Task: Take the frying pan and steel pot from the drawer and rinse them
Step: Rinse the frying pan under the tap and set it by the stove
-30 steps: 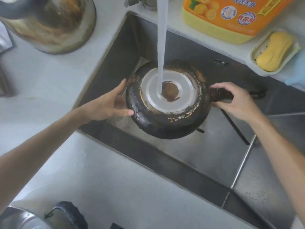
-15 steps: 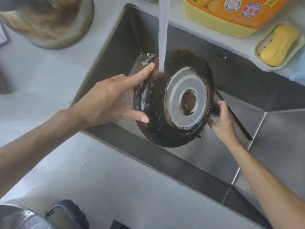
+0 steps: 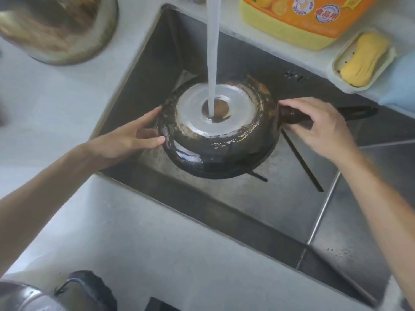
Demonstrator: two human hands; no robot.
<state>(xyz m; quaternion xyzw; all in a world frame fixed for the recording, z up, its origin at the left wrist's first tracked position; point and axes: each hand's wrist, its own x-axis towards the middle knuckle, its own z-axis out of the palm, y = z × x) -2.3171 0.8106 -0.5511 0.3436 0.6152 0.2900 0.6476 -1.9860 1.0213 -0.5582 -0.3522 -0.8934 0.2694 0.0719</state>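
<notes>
The pale bench surrounds a steel sink that fills the middle of the view. In the sink, the blackened frying pan is held upside down, a stream of water from twelve o'clock striking its silvery base. At eleven o'clock on the bench stands a steel pot; at one o'clock an orange detergent bottle. The left hand, fingers straight, touches the pan's rim at nine o'clock. The right hand curls around the dark handle at three o'clock. A yellow soap lies in its dish at two o'clock.
</notes>
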